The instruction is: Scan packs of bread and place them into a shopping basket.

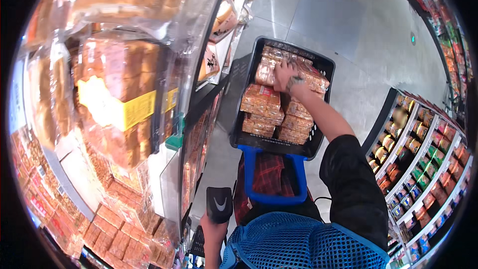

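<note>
My left hand (213, 228) grips a dark handheld barcode scanner (219, 204) low in the view, beside the shelving. My right hand (286, 76) reaches into a black plastic shopping basket (237, 119) and rests on the packs at its far end; its fingertips are partly hidden, so whether it grips one is unclear. Clear-wrapped packs of brown, grainy snack blocks (261, 98) fill much of the basket in stacks. A shorter stack (295, 130) stands on the near right, with a narrow gap between the two. The basket's blue handle (276, 197) points towards my body.
Close on the left, shelving holds plastic-wrapped bakery goods (119, 67), a yellow label (139, 110) and stacked snack packs (123, 239). A display rack (418, 149) with rows of packaged food stands at right. Grey floor (328, 11) runs between them.
</note>
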